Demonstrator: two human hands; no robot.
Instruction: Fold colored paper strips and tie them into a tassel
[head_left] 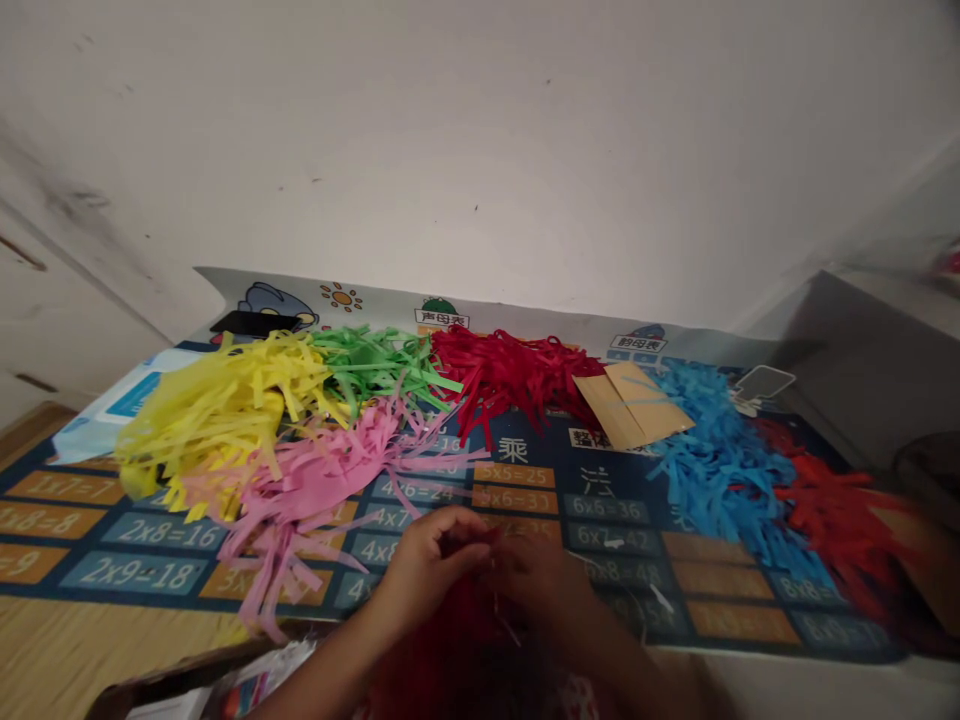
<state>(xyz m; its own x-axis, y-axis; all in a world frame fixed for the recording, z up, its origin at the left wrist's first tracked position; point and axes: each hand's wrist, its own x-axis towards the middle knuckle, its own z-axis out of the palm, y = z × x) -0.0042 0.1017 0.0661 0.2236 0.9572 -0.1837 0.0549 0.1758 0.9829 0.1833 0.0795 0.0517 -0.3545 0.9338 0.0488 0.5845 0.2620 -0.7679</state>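
Six bundles of strips lie on one printed mat point(360, 520): yellow point(217, 410), green point(382, 360), pink point(330, 475), crimson point(517, 375), blue point(720, 460), orange-red point(844, 520). Lettering reads "2x8=16", "2x9=18", "声母表", "韵母表". Two hands meet above dark red material point(450, 640); the left hand point(431, 560) presses thumb and fingers together, while the right hand's point(536, 575) finger state is too blurred to tell.

Likely a home: multiplication-table mat point(367, 520) on a wooden desk point(60, 640), scuffed wall point(480, 150).
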